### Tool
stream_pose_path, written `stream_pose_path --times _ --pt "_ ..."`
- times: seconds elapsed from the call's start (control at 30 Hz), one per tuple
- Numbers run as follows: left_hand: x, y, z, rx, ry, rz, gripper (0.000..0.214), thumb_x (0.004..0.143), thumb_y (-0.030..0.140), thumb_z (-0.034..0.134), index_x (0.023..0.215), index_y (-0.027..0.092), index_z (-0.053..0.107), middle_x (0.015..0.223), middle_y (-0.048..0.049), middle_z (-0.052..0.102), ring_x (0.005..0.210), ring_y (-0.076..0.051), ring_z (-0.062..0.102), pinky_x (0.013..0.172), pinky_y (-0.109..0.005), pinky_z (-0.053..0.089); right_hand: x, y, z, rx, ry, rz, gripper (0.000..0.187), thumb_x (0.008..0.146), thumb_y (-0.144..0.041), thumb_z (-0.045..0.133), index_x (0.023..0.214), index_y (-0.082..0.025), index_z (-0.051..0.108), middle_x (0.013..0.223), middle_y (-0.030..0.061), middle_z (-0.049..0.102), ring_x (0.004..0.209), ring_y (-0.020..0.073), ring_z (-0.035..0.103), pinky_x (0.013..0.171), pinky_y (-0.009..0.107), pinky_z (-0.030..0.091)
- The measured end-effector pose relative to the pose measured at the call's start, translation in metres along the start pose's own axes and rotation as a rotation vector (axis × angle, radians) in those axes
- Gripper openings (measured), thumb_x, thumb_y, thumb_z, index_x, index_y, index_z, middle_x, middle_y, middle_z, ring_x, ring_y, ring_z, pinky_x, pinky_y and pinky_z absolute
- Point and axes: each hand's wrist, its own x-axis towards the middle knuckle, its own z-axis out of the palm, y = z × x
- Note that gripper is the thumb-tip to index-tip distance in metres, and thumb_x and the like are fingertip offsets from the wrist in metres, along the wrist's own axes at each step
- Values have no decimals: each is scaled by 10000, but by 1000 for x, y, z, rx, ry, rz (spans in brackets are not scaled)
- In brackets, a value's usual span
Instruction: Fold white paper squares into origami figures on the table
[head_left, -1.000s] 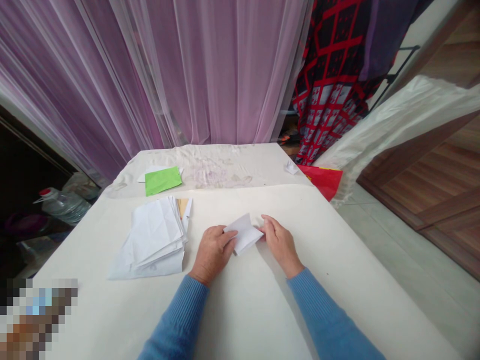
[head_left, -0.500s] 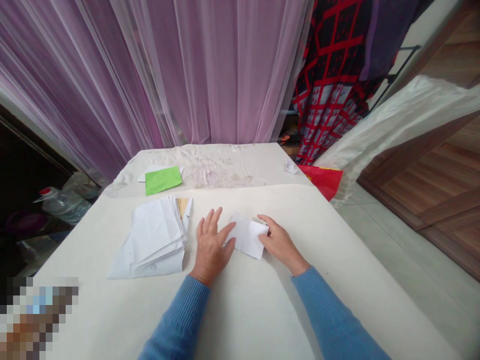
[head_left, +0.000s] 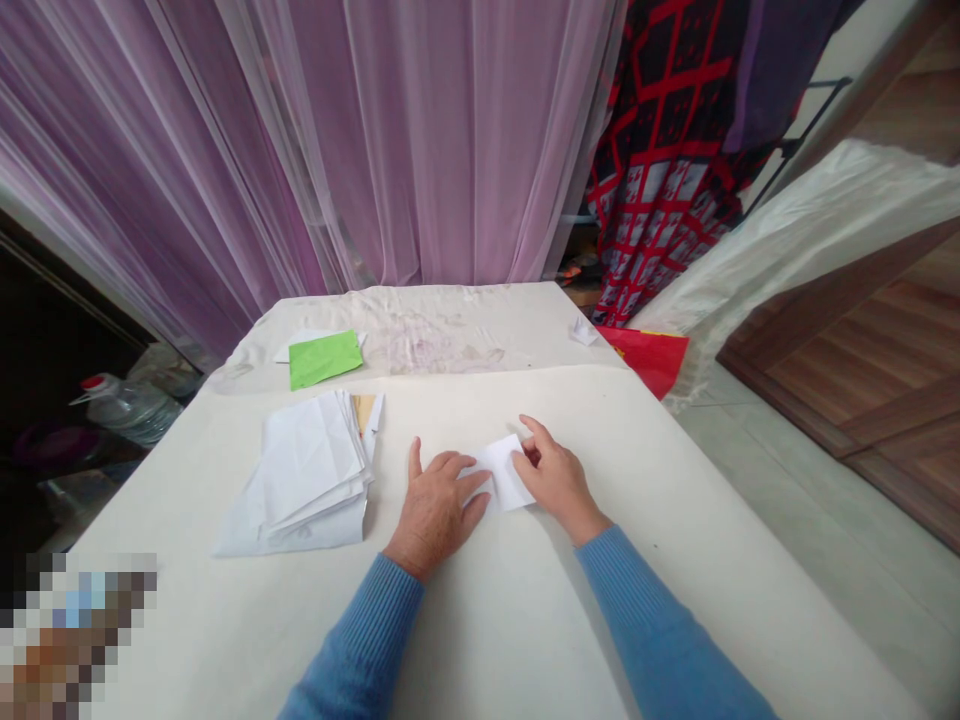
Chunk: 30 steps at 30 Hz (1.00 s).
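White folded paper (head_left: 504, 473) lies on the cream-covered tabletop (head_left: 675, 560) at lower centre of the frame. The left hand (head_left: 436, 500) is spread, its thumb lifted apart and its fingertips just at the paper's left end. The right hand (head_left: 559, 480) is curled over the paper's right end; whether the paper is pinched there cannot be told, as the fingers hide the contact.

Slippage could be caused by uneven pressure, since the piece is small and thin. If the left hand were swept outward, the loose stack of white sheets (head_left: 307, 475) at centre left could be brushed and its fanned sheets scattered, along with the tan slip (head_left: 365, 410) at its far corner. More room for moving is offered toward the right edge of the tabletop than toward the left. Along the far side, a raised edge of the covering (head_left: 480, 368) could catch paper pushed that way.
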Motion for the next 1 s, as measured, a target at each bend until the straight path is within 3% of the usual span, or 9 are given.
stream_pose_path --times 0.13,0.33,0.5,0.67,0.83,1.0 --pt "0 1 3 15 -32 6 262 881 377 580 1127 350 666 1124 -42 642 1052 -240 583 1118 -677 101 -2 -6 0 -71 1 109 544 801 -339 577 1331 -239 497 865 -10 717 785 184 640 666 265 415" --pt "0 -2 7 -18 -9 22 256 883 370 577 1118 325 668 1238 -51 622 1190 -268 530 1126 -649 126 -4 -12 3 -61 -36 107 540 786 -255 578 1323 -258 515 835 -28 709 774 164 635 696 257 424" --pt "-1 -4 10 -69 -34 0 273 884 320 581 1145 281 648 1230 -42 662 1193 -257 553 1144 -633 107 -5 -9 10 -12 -34 4 407 781 -238 573 1185 -271 615 852 -27 713 777 146 627 716 240 437" --pt "-2 -6 10 -83 -39 -19 284 874 301 593 1153 281 643 1233 -48 664 1198 -252 554 1146 -624 119 -5 0 15 31 77 -137 194 816 -239 542 921 -245 705 840 3 705 751 147 616 716 253 460" --pt "-2 -8 12 -113 -41 -43 299 852 283 621 1151 287 631 1267 -48 648 1220 -253 539 1131 -625 158 -7 5 17 137 132 -310 186 847 -229 552 872 -248 736 883 28 707 836 159 640 775 273 492" --pt "-2 -14 17 -185 -22 -87 231 819 251 665 1048 277 651 1249 -35 660 1214 -234 547 1118 -584 229 -10 6 15 106 114 -443 199 822 -166 588 872 -267 753 885 28 697 854 160 629 804 288 497"
